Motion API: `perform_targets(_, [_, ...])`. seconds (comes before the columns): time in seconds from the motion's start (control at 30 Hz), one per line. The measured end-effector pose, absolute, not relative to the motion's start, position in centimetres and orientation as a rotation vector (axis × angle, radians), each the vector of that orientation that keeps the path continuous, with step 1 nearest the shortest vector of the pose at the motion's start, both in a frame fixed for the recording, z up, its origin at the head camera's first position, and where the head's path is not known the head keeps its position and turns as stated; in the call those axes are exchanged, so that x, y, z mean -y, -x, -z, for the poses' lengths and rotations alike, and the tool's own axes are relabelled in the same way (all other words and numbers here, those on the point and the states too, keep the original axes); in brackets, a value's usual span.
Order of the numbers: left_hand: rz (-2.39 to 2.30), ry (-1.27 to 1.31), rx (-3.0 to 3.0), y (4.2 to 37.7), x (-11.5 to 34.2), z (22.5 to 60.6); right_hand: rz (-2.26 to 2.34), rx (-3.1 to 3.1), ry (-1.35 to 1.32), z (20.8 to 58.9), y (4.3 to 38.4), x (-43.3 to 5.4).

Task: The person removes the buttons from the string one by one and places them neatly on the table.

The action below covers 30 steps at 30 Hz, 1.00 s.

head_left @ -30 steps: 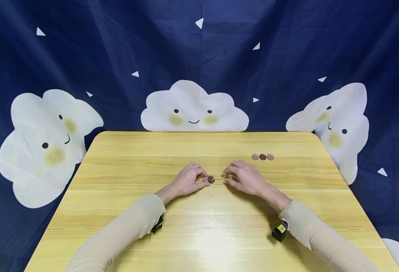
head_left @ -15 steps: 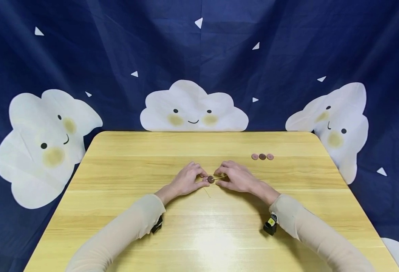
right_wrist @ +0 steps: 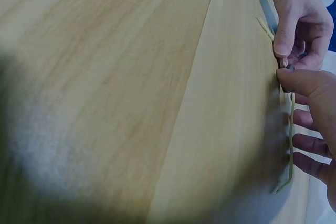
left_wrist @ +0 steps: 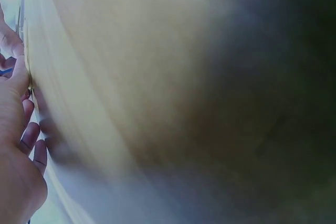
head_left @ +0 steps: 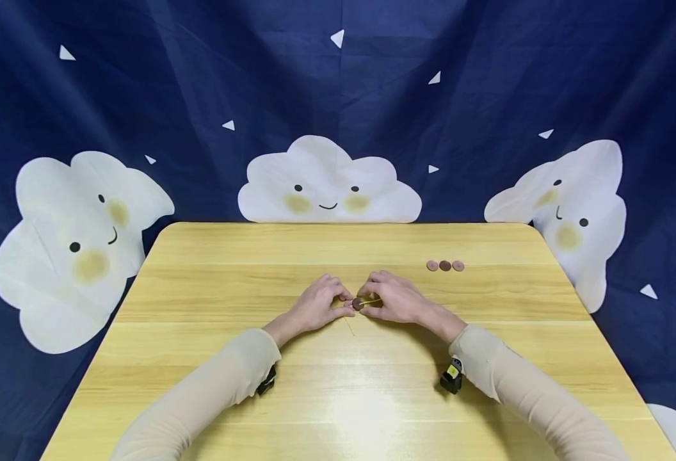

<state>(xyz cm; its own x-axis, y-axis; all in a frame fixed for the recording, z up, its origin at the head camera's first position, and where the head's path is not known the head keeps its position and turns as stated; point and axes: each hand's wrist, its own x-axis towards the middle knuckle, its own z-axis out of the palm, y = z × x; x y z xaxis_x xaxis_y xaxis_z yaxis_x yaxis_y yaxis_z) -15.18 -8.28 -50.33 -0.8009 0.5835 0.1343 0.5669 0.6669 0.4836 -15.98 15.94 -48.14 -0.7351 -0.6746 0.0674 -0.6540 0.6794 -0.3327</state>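
In the head view my left hand (head_left: 319, 303) pinches a small pinkish button (head_left: 347, 304) between thumb and fingers. Touching that button on its right is a dark brown button (head_left: 358, 304), whose edge my right hand (head_left: 392, 298) pinches. A yellow cord (right_wrist: 292, 129) runs from the buttons past my right fingers, seen best in the right wrist view. Its other end (head_left: 350, 326) pokes out below my left fingertips. How the cord passes through the buttons is hidden. Only the hands' edges show at the left of the left wrist view.
A row of small round buttons, pink (head_left: 433, 266), dark brown (head_left: 445, 266) and pink (head_left: 458, 266), lies at the back right of the wooden table (head_left: 228, 256). Behind the table hangs a dark blue cloth (head_left: 292, 70) with cloud prints.
My right hand has moved left along the cord to the dark brown button and now pinches it. My left hand has stayed in place with the pinkish button.
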Motion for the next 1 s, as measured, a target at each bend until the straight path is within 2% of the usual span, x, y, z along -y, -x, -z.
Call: perform_targets(1.0, [-0.831,-0.957,-2.813,15.2,8.2,50.1,0.593,-2.8,1.124,48.3,15.9,-16.6])
